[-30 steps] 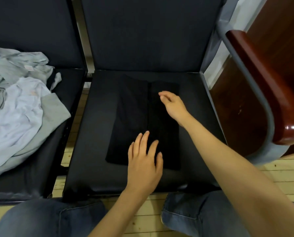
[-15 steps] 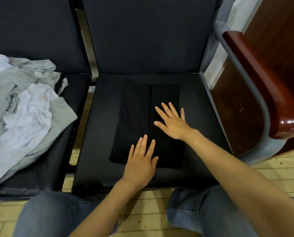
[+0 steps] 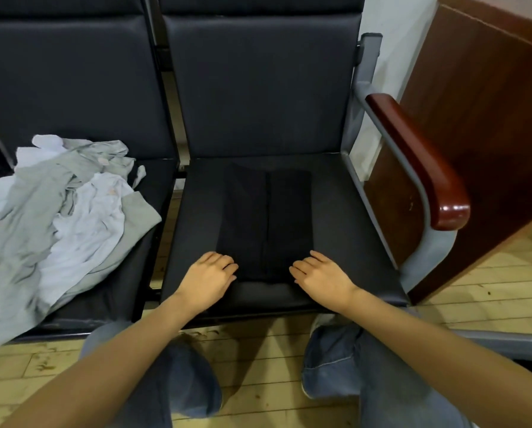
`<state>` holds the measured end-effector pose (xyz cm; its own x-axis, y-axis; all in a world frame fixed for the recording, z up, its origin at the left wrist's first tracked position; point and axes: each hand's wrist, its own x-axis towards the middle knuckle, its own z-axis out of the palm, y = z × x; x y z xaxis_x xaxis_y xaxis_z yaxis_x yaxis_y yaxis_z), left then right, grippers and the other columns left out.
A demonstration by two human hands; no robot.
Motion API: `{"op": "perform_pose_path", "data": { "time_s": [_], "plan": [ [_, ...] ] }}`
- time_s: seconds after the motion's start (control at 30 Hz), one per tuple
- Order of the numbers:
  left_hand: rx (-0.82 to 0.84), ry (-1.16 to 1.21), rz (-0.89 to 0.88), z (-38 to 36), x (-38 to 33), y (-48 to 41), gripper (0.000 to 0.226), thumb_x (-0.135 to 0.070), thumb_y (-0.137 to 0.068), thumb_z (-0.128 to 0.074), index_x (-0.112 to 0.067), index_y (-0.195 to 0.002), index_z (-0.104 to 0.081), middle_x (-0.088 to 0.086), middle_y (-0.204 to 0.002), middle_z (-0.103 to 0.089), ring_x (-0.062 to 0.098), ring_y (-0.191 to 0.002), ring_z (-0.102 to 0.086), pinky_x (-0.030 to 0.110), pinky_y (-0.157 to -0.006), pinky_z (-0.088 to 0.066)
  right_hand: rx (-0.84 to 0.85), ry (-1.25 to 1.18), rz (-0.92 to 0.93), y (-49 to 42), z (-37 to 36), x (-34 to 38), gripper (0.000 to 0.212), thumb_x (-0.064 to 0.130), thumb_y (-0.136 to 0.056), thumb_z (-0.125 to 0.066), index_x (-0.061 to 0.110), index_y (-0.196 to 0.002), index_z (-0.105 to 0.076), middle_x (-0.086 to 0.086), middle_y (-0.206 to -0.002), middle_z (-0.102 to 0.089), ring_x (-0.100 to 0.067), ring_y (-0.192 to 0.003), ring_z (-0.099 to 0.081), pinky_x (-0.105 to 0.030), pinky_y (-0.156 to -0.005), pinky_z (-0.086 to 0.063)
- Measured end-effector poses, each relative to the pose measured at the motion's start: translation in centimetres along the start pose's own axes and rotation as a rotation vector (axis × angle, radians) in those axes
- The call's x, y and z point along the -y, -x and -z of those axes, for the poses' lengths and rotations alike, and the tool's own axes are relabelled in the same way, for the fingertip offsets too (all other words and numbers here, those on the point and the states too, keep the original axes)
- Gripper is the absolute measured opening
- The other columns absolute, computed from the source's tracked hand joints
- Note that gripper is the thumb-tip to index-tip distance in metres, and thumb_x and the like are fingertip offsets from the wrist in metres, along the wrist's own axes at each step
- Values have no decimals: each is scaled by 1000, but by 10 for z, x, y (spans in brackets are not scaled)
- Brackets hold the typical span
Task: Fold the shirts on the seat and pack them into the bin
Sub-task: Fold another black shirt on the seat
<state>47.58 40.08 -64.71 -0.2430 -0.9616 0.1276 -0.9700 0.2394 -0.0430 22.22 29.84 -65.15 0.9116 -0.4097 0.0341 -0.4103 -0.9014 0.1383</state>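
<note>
Head view: the only one.
Left hand (image 3: 210, 274): fingers curled on the shirt's near left corner, apparently pinching it.
Right hand (image 3: 321, 273): curled likewise on the near right corner.
Shirt (image 3: 264, 217): black narrow strip, flat on the seat (image 3: 345, 242), reaching away from between the hands.
Why: both corners held, probably to fold the hem away evenly.
Pile (image 3: 73, 217): unfolded shirts, left of the left hand.
Bin: not visible.

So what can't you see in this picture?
Bin: nowhere in the head view.
Shirt pile: cut off by the left edge, too tangled to count.
Left hand and right hand: fingertips curl out of sight at the black shirt, so the grip is unclear.
</note>
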Motion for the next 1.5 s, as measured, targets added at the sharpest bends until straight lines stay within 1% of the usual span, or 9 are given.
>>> {"op": "perform_pose_path", "data": {
  "time_s": [0.23,0.33,0.43,0.67,0.9,1.0,1.13,1.3,1.5],
  "plan": [
    [37,-35,41,5,-6,0,30,-6,-49,-88,-17,-74,-75,-1,-67,-63,17,-57,-64,25,-60,-54,100,103,-65,-6,19,14,37,14,-42,-90,19,-76,-75,3,-66,-67,-13,-60,-65,-30,-79,-55],
    [138,16,38,18,-14,6,21,-7,-73,-72,-15,-93,-72,2,-88,-66,22,-80,-67,30,-77,-50,198,63,-90,1,29,20,32,14,-83,-64,14,-115,-64,-4,-107,-65,-21,-98,-62,-36,-103,-38],
    [211,85,77,21,-27,11,28,-22,-93,-51,-16,-120,-58,0,-118,-54,19,-111,-52,29,-94,-38,243,-202,-139,7,40,26,44,27,-95,-50,14,-136,-46,-6,-130,-51,-25,-119,-49,-37,-102,-35],
    [23,392,215,2,-65,4,35,-27,-96,-52,-14,-128,-55,-1,-130,-50,15,-121,-44,28,-93,-44,248,-402,-242,6,20,40,59,47,-100,-33,23,-152,-18,-1,-160,-12,-18,-147,-9,-36,-118,-15],
    [-371,909,642,3,-71,8,11,-18,-99,-47,-15,-107,-53,-4,-116,-61,8,-81,-59,11,-68,-41,255,-360,-234,8,12,46,89,68,-70,13,36,-151,-5,4,-161,-3,-18,-148,0,-41,-118,-4],
    [-270,899,513,1,-76,10,11,-18,-99,-45,-16,-108,-51,-9,-133,-51,7,-114,-52,19,-91,-39,287,-373,-235,7,11,49,84,70,-76,6,36,-151,-7,4,-161,0,-18,-148,3,-43,-118,-1],
    [-42,593,313,-14,-76,18,25,-25,-97,-52,-13,-118,-58,-1,-136,-52,12,-131,-42,26,-113,-19,265,-449,-221,11,18,40,56,43,-100,-38,27,-151,-22,1,-160,-13,-18,-147,-8,-39,-119,-9],
    [-158,530,244,-4,-73,25,22,-26,-95,-56,-14,-112,-64,-3,-116,-64,13,-112,-55,29,-106,-35,218,-381,-178,23,22,32,54,32,-98,-49,21,-148,-32,-2,-155,-27,-19,-143,-21,-34,-116,-19],
    [-69,185,69,-1,-32,40,31,-24,-80,-75,-14,-109,-68,2,-109,-66,21,-101,-64,34,-87,-49,189,-208,-170,27,27,29,50,34,-97,-50,14,-142,-40,-5,-143,-42,-23,-131,-39,-35,-104,-38]
  ]
}}
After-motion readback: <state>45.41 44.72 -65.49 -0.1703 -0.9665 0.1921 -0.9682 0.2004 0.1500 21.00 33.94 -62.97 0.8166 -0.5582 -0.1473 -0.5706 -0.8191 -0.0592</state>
